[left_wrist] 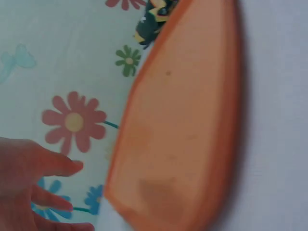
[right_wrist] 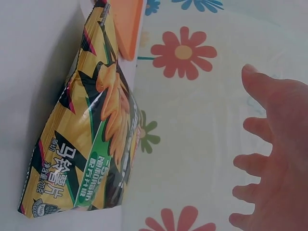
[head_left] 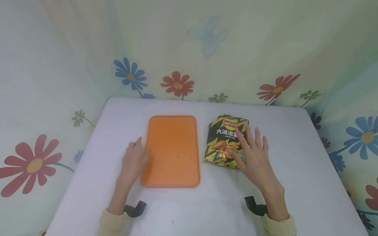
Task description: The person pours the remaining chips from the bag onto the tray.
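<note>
A flat orange tray (head_left: 173, 150) lies on the white table, left of the middle. To its right is a black and yellow Lay's bag of chips (head_left: 218, 137), lying face up; its lower end faces the camera in the right wrist view (right_wrist: 110, 125). My left hand (head_left: 134, 160) hovers at the tray's left edge with fingers loosely bent and nothing in them. Spread and straight, the fingers of my right hand (head_left: 256, 159) reach over the bag's right side in the head view. A gap shows between that hand and the bag in the right wrist view.
The white table (head_left: 295, 157) extends around both things. Behind it and at both sides hangs a pale cloth (head_left: 245, 49) printed with flowers and a butterfly. A black strap (head_left: 136, 209) shows at my left wrist, another black strap (head_left: 255, 206) at my right.
</note>
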{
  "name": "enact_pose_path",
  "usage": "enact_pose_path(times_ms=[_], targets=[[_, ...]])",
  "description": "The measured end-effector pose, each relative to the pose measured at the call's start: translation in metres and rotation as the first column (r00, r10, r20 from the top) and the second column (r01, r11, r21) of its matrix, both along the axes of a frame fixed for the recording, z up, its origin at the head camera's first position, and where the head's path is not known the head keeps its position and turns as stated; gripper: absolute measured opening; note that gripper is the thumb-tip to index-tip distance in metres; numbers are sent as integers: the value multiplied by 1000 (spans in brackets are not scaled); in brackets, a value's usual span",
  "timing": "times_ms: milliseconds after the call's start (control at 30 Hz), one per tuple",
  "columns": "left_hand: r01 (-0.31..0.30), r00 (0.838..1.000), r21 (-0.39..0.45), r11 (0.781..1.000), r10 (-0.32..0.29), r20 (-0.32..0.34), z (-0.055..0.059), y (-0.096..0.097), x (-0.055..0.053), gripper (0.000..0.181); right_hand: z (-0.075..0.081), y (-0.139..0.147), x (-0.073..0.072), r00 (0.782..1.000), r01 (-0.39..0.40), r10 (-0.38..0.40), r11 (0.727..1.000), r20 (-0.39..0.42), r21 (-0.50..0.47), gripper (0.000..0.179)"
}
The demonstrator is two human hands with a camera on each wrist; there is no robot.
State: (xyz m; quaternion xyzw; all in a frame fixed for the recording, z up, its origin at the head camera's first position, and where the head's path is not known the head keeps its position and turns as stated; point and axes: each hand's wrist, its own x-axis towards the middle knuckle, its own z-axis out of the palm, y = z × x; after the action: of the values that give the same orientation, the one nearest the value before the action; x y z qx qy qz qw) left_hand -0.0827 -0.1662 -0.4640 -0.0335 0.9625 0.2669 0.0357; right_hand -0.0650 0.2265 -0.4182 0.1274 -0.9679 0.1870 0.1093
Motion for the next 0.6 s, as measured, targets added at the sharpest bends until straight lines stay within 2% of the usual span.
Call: enact_pose_path(times_ms=[100,233,400,600], targets=[[-28,998,4,1000,28,63,-17,-3,7,63,2,-1,0,1000,-1,1,1000,-7,0,86],[-43,994,35,998,40,97,-29,-4,11,55,4,0,0,1000,2,-2,1000,-19,-5,82],[-42,995,94,995,33,91,-34,-3,10,48,4,0,0,1000,0,0,1000,-23,-23,83],[-63,994,95,993,55,90,-34,-1,10,47,0,2,0,1000,4,-5,1000,-27,-31,83]])
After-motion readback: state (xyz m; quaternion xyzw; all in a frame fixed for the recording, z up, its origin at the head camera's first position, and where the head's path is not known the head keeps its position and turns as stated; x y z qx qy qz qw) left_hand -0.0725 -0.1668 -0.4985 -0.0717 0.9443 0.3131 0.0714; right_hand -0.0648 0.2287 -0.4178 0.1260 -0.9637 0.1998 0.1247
